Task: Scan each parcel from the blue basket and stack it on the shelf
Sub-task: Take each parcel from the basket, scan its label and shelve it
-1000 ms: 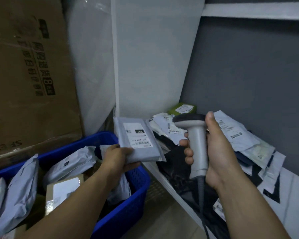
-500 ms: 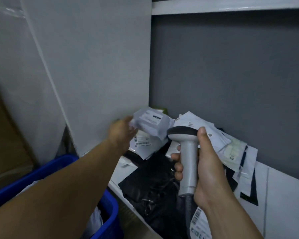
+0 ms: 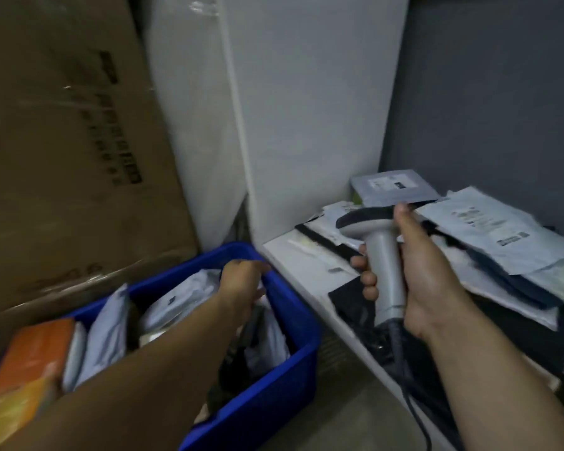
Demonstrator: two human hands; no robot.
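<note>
Parcels (image 3: 108, 336) are seen crammed in the basket (image 3: 290, 369) at lower left, mostly grey mailers, with an orange pack (image 3: 36, 353) at the near end. The left hand (image 3: 241, 281) is reached down among them by the basket's far rim. Its fingers are hidden and blurred, so it cannot be told whether anything is gripped.

To the right, the scanner (image 3: 380, 252) is held upright above the shelf (image 3: 293, 258). Its handle is wrapped by the fingers and thumb of the right hand (image 3: 430, 281), and its head is pointed left. A cable (image 3: 394, 336) is seen hanging from its base.

Behind it, a pile (image 3: 489, 232) of mailers is spread over the shelf, and a grey parcel (image 3: 393, 187) is laid label-up on top in the back corner. A cardboard box (image 3: 62, 141) is stood behind the basket.
</note>
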